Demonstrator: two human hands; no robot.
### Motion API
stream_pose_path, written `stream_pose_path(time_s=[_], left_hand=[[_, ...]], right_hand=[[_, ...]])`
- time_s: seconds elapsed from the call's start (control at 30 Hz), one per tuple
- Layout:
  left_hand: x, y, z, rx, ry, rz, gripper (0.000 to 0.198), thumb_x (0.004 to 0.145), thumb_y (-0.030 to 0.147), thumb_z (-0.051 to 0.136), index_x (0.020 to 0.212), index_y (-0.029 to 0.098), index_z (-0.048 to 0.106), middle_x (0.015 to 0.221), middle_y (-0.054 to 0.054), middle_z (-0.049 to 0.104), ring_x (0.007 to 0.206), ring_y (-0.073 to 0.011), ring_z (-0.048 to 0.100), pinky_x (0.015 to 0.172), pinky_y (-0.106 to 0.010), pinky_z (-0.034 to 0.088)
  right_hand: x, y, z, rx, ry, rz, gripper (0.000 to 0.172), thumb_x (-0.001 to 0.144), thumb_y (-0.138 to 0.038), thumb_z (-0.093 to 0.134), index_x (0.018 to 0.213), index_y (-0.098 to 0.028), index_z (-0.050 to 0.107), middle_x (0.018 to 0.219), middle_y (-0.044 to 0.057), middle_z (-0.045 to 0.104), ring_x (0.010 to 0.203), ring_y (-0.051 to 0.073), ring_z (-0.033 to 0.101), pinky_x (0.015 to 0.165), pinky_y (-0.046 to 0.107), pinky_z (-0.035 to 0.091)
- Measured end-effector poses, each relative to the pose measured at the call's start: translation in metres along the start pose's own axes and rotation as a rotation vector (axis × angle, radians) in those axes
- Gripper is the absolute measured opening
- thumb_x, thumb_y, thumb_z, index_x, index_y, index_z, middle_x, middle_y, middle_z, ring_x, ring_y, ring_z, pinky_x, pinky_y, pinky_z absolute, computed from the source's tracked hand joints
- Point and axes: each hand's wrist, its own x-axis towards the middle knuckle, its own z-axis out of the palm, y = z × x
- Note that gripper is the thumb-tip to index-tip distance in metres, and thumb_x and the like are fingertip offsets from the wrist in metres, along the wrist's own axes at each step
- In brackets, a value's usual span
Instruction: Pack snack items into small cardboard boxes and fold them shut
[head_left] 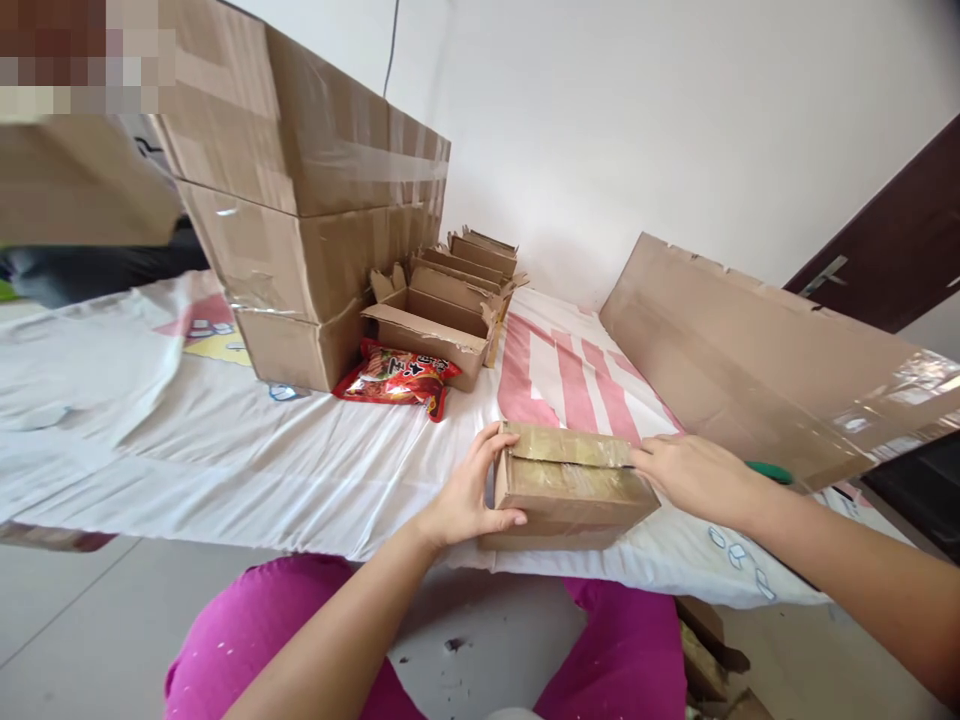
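A small cardboard box (570, 515) lies at the table's front edge, with clear tape across its top and a narrow gap along the top flap (574, 446). My left hand (480, 488) grips its left end, thumb at the front and fingers over the far top corner. At the right end, my right hand (664, 468) has its fingers bent together on the flap's edge; the fingertips are partly hidden. Beyond the box, to the left, a shiny red food packet (397, 378) leans by an open cardboard box (427, 320).
Large taped cartons (345, 260) are stacked at the left, beside a row of open boxes (484, 255). A big carton (720, 350) stands at right, a green object (769, 471) near it. A pale, patterned cloth (247, 470) covers the table. Another person's dark-clothed leg (112, 268) shows at far left.
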Motion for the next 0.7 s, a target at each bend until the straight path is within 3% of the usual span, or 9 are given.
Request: stream_pose_path(time_s=[0.1, 0.2, 0.33, 0.47, 0.57, 0.7], left_hand=[[0.002, 0.0, 0.001, -0.003, 0.008, 0.009, 0.09, 0.069, 0.062, 0.072, 0.139, 0.022, 0.033, 0.147, -0.018, 0.026, 0.143, -0.0408, 0.019, 0.115, -0.058, 0.022], [0.004, -0.001, 0.002, -0.015, 0.011, 0.016, 0.089, 0.071, 0.062, 0.071, 0.14, 0.022, 0.032, 0.148, -0.018, 0.026, 0.144, -0.0406, 0.019, 0.115, -0.058, 0.021], [0.005, -0.003, 0.003, -0.024, 0.018, 0.022, 0.091, 0.071, 0.063, 0.07, 0.142, 0.023, 0.03, 0.149, -0.018, 0.025, 0.144, -0.0408, 0.019, 0.116, -0.058, 0.021], [0.003, -0.002, 0.002, -0.007, 0.007, 0.012, 0.092, 0.071, 0.064, 0.07, 0.143, 0.023, 0.03, 0.149, -0.019, 0.024, 0.144, -0.0409, 0.02, 0.116, -0.058, 0.021], [0.002, 0.0, 0.002, 0.007, -0.006, 0.005, 0.092, 0.071, 0.065, 0.069, 0.142, 0.022, 0.03, 0.15, -0.019, 0.023, 0.145, -0.0408, 0.018, 0.116, -0.058, 0.021], [0.002, 0.002, 0.002, 0.02, -0.01, -0.003, 0.09, 0.069, 0.064, 0.071, 0.139, 0.022, 0.033, 0.148, -0.019, 0.024, 0.144, -0.0398, 0.02, 0.116, -0.057, 0.023]], right_hand=[[-0.028, 0.024, 0.009, 0.027, -0.08, 0.118, 0.02, 0.096, -0.021, 0.043, 0.084, -0.021, 0.059, 0.078, 0.003, 0.063, 0.07, 0.017, 0.061, 0.057, 0.028, 0.033], [-0.042, 0.03, 0.014, 0.077, -0.02, 0.189, 0.023, 0.098, -0.026, 0.039, 0.09, -0.021, 0.06, 0.083, 0.003, 0.065, 0.075, 0.019, 0.063, 0.061, 0.029, 0.038], [-0.028, 0.009, 0.012, 0.123, 0.203, 0.14, 0.028, 0.1, -0.028, 0.035, 0.093, -0.021, 0.061, 0.082, 0.003, 0.065, 0.074, 0.017, 0.06, 0.064, 0.029, 0.041], [0.006, -0.026, 0.008, 0.076, 0.278, -0.014, 0.024, 0.099, -0.021, 0.038, 0.089, -0.018, 0.06, 0.084, 0.004, 0.064, 0.075, 0.016, 0.059, 0.063, 0.028, 0.04], [0.021, -0.042, 0.004, 0.018, 0.216, -0.044, 0.02, 0.095, -0.013, 0.042, 0.085, -0.018, 0.059, 0.083, 0.004, 0.063, 0.073, 0.016, 0.058, 0.06, 0.027, 0.037], [0.014, -0.036, 0.002, -0.027, 0.034, 0.052, 0.021, 0.09, -0.005, 0.044, 0.088, -0.019, 0.06, 0.083, 0.005, 0.064, 0.073, 0.017, 0.06, 0.059, 0.027, 0.035]])
